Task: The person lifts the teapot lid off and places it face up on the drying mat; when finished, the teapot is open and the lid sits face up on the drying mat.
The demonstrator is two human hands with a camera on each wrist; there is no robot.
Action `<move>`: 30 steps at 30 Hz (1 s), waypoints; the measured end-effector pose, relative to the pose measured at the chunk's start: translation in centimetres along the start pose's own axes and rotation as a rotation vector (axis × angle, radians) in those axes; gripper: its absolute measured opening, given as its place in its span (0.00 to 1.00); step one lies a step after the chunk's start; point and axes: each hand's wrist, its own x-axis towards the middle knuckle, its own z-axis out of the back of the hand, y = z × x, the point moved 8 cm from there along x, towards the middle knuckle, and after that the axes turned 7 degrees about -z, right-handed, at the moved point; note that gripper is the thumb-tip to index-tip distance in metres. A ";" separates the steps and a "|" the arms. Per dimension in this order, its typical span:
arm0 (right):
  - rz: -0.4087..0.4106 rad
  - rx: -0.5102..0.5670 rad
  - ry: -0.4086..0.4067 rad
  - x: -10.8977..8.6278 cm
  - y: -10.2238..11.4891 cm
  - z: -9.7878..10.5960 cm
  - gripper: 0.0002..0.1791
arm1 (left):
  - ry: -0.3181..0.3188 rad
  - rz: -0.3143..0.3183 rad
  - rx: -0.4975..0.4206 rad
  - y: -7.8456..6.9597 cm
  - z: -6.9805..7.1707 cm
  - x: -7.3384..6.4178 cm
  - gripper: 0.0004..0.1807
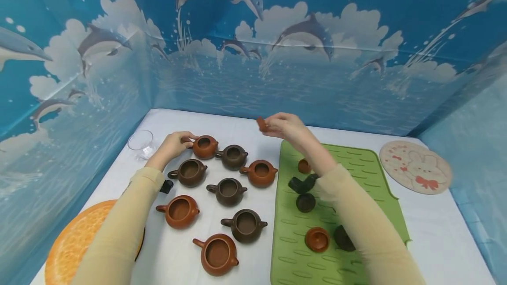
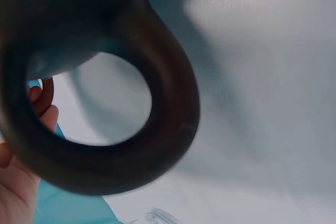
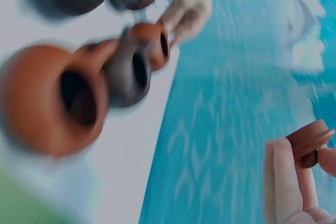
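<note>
My left hand [image 1: 173,145] grips the handle of a reddish-brown clay teapot [image 1: 207,154] in the far left row on the white table. That teapot is lidless and upright. In the left wrist view, a dark teapot's ring handle [image 2: 176,93] looms close and hides part of this hand. Raised above the table's back edge, my right hand [image 1: 288,131] pinches a small reddish-brown teapot lid [image 3: 310,136] by its knob. Just right of the gripped teapot stands a dark brown teapot [image 1: 233,162], with another reddish teapot [image 1: 259,180] beyond it.
Several more open teapots stand nearer the front, such as a reddish one [image 1: 214,265]. On the right, a green mat [image 1: 293,232] bears several lids and a black object [image 1: 303,184]. A clear glass [image 1: 140,140], an orange round mat [image 1: 79,236] and a rabbit-print mat [image 1: 416,166] lie around.
</note>
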 end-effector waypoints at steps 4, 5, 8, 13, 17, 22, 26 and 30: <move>0.002 0.170 0.033 -4.1 -2.5 7.0 0.09 | 0.001 -0.007 0.013 -0.1 0.0 -0.1 0.15; 0.003 0.225 0.042 -5.1 -3.1 8.7 0.09 | 0.002 -0.003 0.010 -0.1 0.0 -0.1 0.15; 0.010 0.411 0.089 -7.8 -5.4 13.2 0.11 | 0.006 -0.001 0.006 -0.2 0.1 -0.2 0.16; -0.085 0.673 0.140 -10.9 -10.0 17.9 0.30 | 0.002 0.005 0.013 -0.1 0.4 -0.4 0.16; -0.186 0.852 0.115 -12.2 -13.4 20.0 0.38 | 0.003 0.003 0.011 -0.2 0.3 -0.5 0.16; -0.178 0.812 0.146 -13.0 -15.6 21.1 0.14 | 0.002 0.005 0.009 -0.1 -0.2 -0.4 0.16; -0.205 0.515 0.068 -12.9 -16.7 21.7 0.14 | -0.003 0.009 0.002 -0.1 -0.4 -0.3 0.16; -0.287 0.227 -0.017 -12.7 -17.3 22.2 0.27 | -0.008 0.002 0.008 -0.3 -0.4 -0.2 0.17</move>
